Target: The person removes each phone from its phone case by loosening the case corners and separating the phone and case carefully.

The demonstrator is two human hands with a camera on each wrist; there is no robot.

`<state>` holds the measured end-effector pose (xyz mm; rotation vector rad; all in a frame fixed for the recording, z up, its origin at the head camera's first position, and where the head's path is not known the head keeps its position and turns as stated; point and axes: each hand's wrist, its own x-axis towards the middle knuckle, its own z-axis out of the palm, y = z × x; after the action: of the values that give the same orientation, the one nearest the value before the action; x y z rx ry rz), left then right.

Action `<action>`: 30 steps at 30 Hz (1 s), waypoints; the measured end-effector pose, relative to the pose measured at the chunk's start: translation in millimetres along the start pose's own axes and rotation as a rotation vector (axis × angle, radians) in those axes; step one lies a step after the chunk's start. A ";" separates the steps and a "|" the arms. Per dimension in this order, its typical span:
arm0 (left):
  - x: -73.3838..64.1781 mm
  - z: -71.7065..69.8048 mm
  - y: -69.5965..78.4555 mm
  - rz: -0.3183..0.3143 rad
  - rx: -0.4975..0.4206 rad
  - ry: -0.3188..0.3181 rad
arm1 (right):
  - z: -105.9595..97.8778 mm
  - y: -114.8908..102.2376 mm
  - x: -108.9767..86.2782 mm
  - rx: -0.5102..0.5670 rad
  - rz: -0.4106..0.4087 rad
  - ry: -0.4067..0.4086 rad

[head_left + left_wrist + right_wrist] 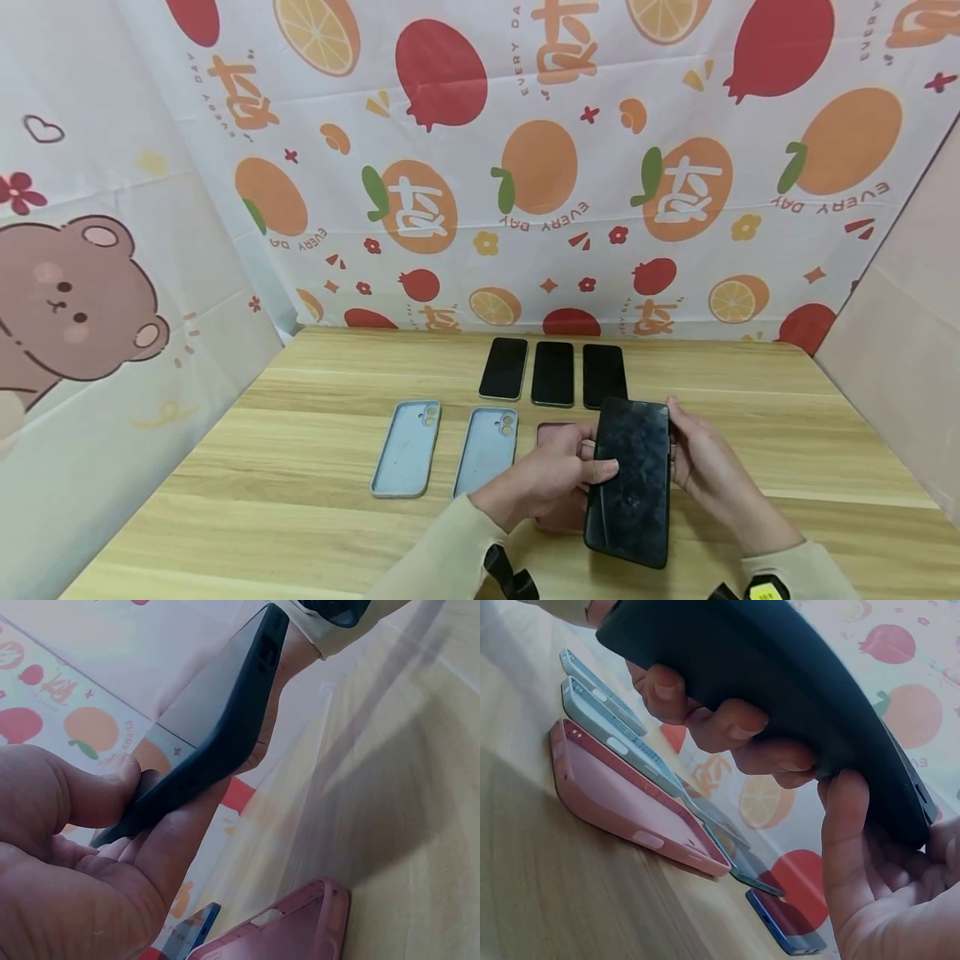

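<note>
Both hands hold a black-screened phone (633, 483) in a dark case (750, 675), tilted above the table. My left hand (543, 479) grips its left edge, thumb over the screen and fingers spread behind the case. At the upper right edge, my right hand (708, 467) grips the phone and case; in the right wrist view its finger presses the case back. Near that hand, the phone's edge stands slightly out of the case. A pink phone case (630, 795) lies open side up on the table, partly hidden by my left hand in the head view.
Two light blue phone cases (406, 450) (486, 450) lie to the left of the pink one. Three dark phones (503, 368) (552, 373) (604, 375) lie in a row farther back on the wooden table (300, 467). A fruit-print cloth (465, 292) hangs behind the table.
</note>
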<state>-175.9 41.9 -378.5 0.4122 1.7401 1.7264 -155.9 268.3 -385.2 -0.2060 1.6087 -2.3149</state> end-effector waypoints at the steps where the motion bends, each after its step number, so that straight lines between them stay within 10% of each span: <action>1: 0.5 0.1 0.0 -0.002 0.006 0.000 | -0.2 0.5 -0.1 -0.001 0.002 0.008; 30: -4.5 -2.6 0.7 -0.002 0.066 0.068 | 4.5 9.4 -22.1 -0.167 0.114 -0.088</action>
<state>-174.3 37.1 -377.0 0.3836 1.8490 1.7033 -132.1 268.7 -391.0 -0.2431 1.7235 -2.0598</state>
